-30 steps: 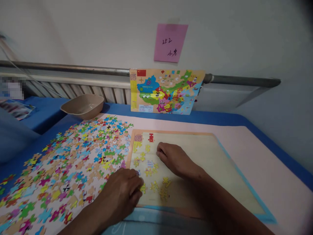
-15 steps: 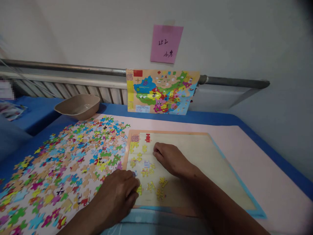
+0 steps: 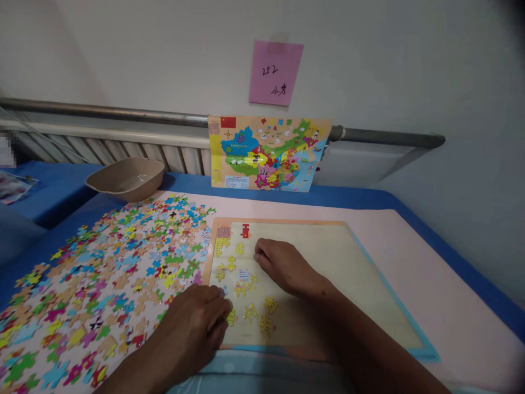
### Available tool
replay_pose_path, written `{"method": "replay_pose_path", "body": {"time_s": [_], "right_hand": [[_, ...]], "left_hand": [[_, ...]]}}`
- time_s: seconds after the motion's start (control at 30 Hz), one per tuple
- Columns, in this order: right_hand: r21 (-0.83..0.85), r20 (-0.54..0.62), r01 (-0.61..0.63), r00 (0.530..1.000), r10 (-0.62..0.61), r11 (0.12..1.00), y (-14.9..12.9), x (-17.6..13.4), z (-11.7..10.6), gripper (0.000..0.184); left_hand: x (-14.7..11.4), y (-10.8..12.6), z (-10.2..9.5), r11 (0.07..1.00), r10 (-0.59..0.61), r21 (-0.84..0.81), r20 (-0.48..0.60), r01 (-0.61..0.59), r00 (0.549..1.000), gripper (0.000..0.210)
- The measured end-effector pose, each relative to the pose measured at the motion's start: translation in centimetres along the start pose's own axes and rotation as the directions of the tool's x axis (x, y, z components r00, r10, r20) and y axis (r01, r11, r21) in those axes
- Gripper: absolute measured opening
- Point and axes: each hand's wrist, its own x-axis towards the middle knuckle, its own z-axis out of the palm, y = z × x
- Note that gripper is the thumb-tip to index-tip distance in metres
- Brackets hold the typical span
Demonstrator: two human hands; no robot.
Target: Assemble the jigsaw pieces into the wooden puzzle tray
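Note:
My left hand lies over the near left border of the puzzle board. Its fingers are pinched together, and a yellow puzzle piece shows at their tips. Over the middle left of the board, my right hand rests with its fingers curled in. What those fingers hold, if anything, is hidden. Left of it lie a red piece and several loose yellow pieces, one of them a yellow piece. A pale lettered piece sits below these. Yellow pieces also lie closer to me.
A wide spread of mixed puzzle pieces covers the pink sheet on the left. Behind it stands a beige basin. A colourful map picture leans upright against the metal rail. A pink note hangs on the wall.
The whole view has shifted slightly, so everything appears a little further left. Both hands keep nearly the same place and pose on the board.

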Motion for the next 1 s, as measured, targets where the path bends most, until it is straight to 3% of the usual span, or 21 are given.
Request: {"method": "replay_pose_path", "body": {"time_s": [0.27, 0.37, 0.47, 0.57, 0.77, 0.87, 1.0], "right_hand": [[0.001, 0.006, 0.007, 1.000, -0.007, 1.000, 0.2, 0.1, 0.1, 0.014], [-0.002, 0.001, 0.006, 1.000, -0.006, 1.000, 0.3, 0.2, 0.2, 0.014], [0.000, -0.008, 0.008, 1.000, -0.008, 1.000, 0.4, 0.3, 0.4, 0.013], [0.006, -0.011, 0.009, 1.000, -0.009, 1.000, 0.5, 0.3, 0.4, 0.012], [0.025, -0.018, 0.015, 1.000, -0.015, 1.000, 0.4, 0.1, 0.3, 0.014], [0.030, -0.025, 0.009, 1.000, -0.008, 0.999, 0.3, 0.0, 0.2, 0.016], [0.040, -0.030, 0.003, 1.000, -0.002, 0.999, 0.2, 0.0, 0.2, 0.017]], "left_hand": [[-0.4, 1.3, 0.0, 0.990, 0.065, -0.120, -0.045, -0.070, 0.997, 0.019], [0.2, 2.8, -0.5, 0.992, 0.107, -0.068, -0.061, -0.111, 0.992, 0.018], [1.6, 4.9, -0.7, 0.992, 0.117, 0.035, 0.028, -0.118, 0.993, 0.018], [3.2, 6.5, 0.0, 0.992, 0.057, 0.105, 0.150, -0.074, 0.987, 0.014], [4.6, 6.8, 2.7, 0.988, 0.024, 0.148, 0.132, -0.043, 0.991, 0.010], [4.7, 6.4, 3.4, 0.970, 0.111, 0.201, 0.143, -0.139, 0.984, 0.010], [4.9, 6.1, 3.6, 0.897, 0.295, 0.269, 0.224, -0.350, 0.929, 0.007]]}}
